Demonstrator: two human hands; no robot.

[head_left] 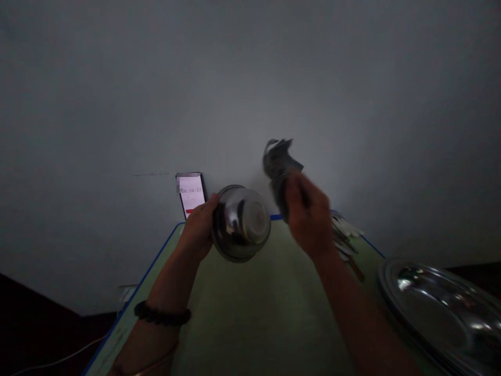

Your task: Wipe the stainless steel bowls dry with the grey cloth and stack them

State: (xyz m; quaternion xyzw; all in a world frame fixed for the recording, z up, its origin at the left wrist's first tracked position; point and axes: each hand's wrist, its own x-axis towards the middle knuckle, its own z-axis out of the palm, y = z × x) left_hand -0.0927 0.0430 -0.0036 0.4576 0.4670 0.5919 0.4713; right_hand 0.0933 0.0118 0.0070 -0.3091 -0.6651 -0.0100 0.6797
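Note:
My left hand [199, 225] grips a shiny metal bowl [230, 222] by its rim. The bowl is tilted on its side above the table, its rounded outside and base turned to the right. To the right of the bowl, and apart from it, my right hand [311, 216] is closed round a crumpled grey cloth [278, 162]. The cloth's loose end sticks up above the fingers, and both are blurred by motion. Inside the bowl is hidden from me.
A lit phone [191, 193] leans on the wall behind the green table [242, 308] with blue edges. Several utensils [344, 237] lie at the back right. A large oval metal tray [426, 313] sits at the right.

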